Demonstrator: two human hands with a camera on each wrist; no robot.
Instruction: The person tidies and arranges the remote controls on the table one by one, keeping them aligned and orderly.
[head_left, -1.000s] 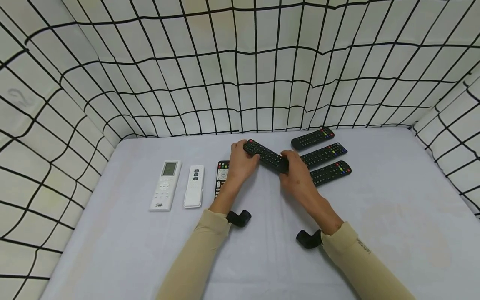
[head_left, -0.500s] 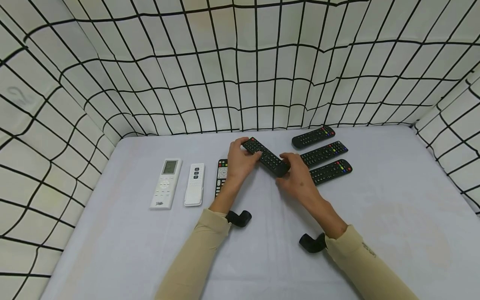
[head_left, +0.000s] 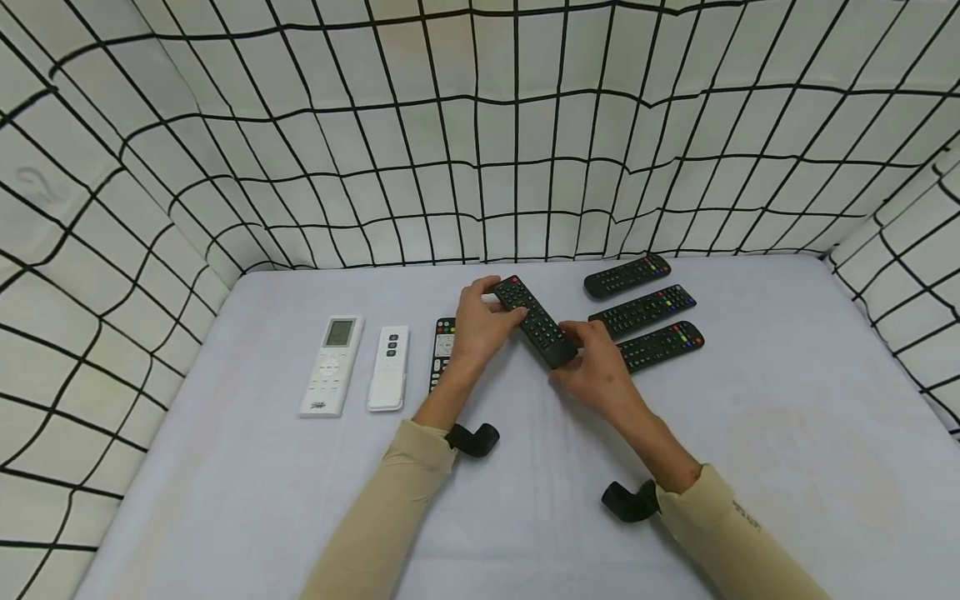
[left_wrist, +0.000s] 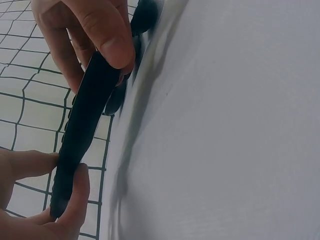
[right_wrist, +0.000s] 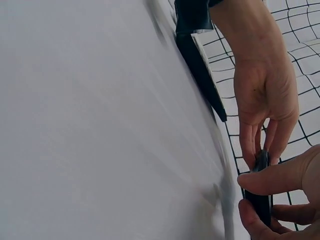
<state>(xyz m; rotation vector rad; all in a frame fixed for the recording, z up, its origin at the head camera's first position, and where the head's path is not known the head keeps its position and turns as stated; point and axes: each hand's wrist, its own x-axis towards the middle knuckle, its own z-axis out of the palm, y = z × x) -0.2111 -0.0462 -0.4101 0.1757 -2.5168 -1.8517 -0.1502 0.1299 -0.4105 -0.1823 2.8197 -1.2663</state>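
A black remote control (head_left: 536,322) is held between both hands above the white surface, its button side up and its long side slanting down to the right. My left hand (head_left: 480,322) pinches its far end, thumb on the buttons and fingers beneath. At the near end, my right hand (head_left: 598,364) grips the remote by its edges. In the left wrist view the remote (left_wrist: 85,115) appears edge-on, with fingers of both hands on it. The right wrist view shows the remote (right_wrist: 259,202) only in part, behind the fingers.
Three black remotes, the nearest one (head_left: 662,346) partly behind my right hand, lie at right. To the left lie a white remote with a display (head_left: 332,367), a smaller white remote (head_left: 388,368) and a black remote with a white panel (head_left: 442,346). Black netting (head_left: 495,158) surrounds the table.
The held remote has turned clockwise, its near end swinging toward the body. My right hand has moved slightly nearer with it; the left hand stays almost in place.
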